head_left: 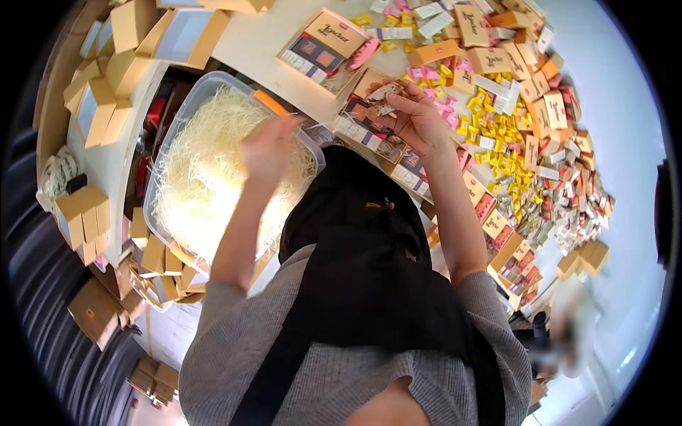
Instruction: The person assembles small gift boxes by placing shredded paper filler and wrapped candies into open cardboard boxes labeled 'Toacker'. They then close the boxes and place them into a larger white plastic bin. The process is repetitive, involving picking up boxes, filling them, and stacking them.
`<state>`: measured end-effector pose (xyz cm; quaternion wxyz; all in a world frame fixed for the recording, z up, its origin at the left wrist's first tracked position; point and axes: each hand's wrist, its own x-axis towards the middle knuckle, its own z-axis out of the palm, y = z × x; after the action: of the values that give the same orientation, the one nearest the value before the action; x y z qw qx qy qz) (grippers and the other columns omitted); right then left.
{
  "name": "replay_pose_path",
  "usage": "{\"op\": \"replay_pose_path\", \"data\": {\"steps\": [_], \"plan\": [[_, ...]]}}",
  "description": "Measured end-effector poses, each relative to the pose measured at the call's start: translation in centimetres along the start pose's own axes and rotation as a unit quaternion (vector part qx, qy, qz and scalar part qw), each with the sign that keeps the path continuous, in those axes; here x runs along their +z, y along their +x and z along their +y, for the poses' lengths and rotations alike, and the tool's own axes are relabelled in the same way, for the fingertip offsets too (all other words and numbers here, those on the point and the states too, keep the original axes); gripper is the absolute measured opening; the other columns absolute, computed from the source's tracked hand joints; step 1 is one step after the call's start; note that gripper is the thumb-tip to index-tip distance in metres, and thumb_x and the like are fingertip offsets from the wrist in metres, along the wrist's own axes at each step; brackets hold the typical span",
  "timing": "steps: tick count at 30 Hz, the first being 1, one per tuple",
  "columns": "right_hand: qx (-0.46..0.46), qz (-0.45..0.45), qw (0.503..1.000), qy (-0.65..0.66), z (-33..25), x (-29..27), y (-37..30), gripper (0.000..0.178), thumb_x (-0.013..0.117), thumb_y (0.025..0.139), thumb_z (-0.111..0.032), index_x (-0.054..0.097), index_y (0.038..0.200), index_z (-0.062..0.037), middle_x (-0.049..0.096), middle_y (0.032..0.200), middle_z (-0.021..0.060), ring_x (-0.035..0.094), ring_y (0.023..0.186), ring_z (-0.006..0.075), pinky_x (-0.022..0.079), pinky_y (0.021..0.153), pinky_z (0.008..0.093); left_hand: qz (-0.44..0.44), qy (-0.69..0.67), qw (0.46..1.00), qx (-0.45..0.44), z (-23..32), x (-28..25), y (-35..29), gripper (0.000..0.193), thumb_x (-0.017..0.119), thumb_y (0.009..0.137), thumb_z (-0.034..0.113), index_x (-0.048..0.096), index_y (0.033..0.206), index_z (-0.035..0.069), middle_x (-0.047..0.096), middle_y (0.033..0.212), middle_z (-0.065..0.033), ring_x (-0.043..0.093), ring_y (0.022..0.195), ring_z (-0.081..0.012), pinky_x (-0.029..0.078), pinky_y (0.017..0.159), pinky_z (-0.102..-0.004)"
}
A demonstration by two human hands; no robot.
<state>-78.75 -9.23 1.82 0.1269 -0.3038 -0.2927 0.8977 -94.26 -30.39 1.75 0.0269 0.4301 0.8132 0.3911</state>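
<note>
My right hand (415,117) is raised over an open cardboard gift box (369,131) with a row of small packets inside, and its fingers pinch a small brown-and-white wrapped sweet (387,91). My left hand (268,145) is blurred with motion above a clear plastic tub (186,106) full of pale shredded paper filling (213,167); I cannot tell whether it holds any strands. A dark apron covers my front between the two forearms.
A second open box with a tan lid (334,35) lies beyond the gift box. Many yellow, pink and tan wrapped sweets (497,135) cover the white table to the right. Folded cardboard boxes (96,92) are stacked at the left and under the tub.
</note>
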Motion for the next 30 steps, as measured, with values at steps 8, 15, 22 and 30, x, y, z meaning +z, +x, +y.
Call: {"op": "replay_pose_path", "data": {"steps": [8, 15, 22, 30], "plan": [[0.031, -0.132, 0.991, -0.011, 1.9, 3.2, 3.2, 0.025, 0.056, 0.089, -0.004, 0.053, 0.114, -0.0017, 0.060, 0.112, 0.0137, 0.062, 0.100, 0.0239, 0.058, 0.079, 0.0373, -0.318, 0.376, 0.847, -0.201, -13.8, -11.2, -12.2, 0.016, 0.061, 0.083, 0.023, 0.066, 0.078, 0.008, 0.064, 0.068, -0.0145, 0.064, 0.067, -0.0301, 0.050, 0.062, -0.0413], [0.089, -0.141, 0.985, -0.034, 5.1, 6.3, 3.6, 0.026, 0.054, 0.089, -0.001, 0.052, 0.115, -0.0016, 0.059, 0.109, 0.0118, 0.062, 0.098, 0.0217, 0.055, 0.080, 0.0319, -0.007, -0.431, 0.866, -0.254, 0.0, -0.3, 1.8, 0.028, 0.076, 0.076, 0.018, 0.066, 0.098, 0.003, 0.068, 0.091, -0.0100, 0.065, 0.073, -0.0171, 0.053, 0.065, -0.0292], [-0.131, 0.128, 0.826, -0.533, 6.6, 1.8, 4.2, 0.022, 0.064, 0.076, -0.001, 0.063, 0.098, -0.0037, 0.060, 0.087, 0.0107, 0.062, 0.089, 0.0172, 0.049, 0.072, 0.0299, -0.026, -0.121, 0.991, -0.044, -4.7, 2.5, 3.5, 0.029, 0.064, 0.079, -0.001, 0.066, 0.108, 0.007, 0.061, 0.098, -0.0091, 0.060, 0.071, -0.0177, 0.049, 0.064, -0.0281], [-0.405, 0.114, 0.654, -0.629, 7.2, 1.3, 12.5, 0.031, 0.060, 0.073, 0.004, 0.061, 0.103, -0.0047, 0.062, 0.095, 0.0155, 0.063, 0.084, 0.0310, 0.051, 0.069, 0.0386, -0.202, -0.173, 0.963, 0.046, -6.7, 7.2, 10.7, 0.017, 0.066, 0.077, -0.003, 0.062, 0.092, 0.003, 0.064, 0.084, -0.0080, 0.064, 0.073, -0.0188, 0.051, 0.067, -0.0277]]}}
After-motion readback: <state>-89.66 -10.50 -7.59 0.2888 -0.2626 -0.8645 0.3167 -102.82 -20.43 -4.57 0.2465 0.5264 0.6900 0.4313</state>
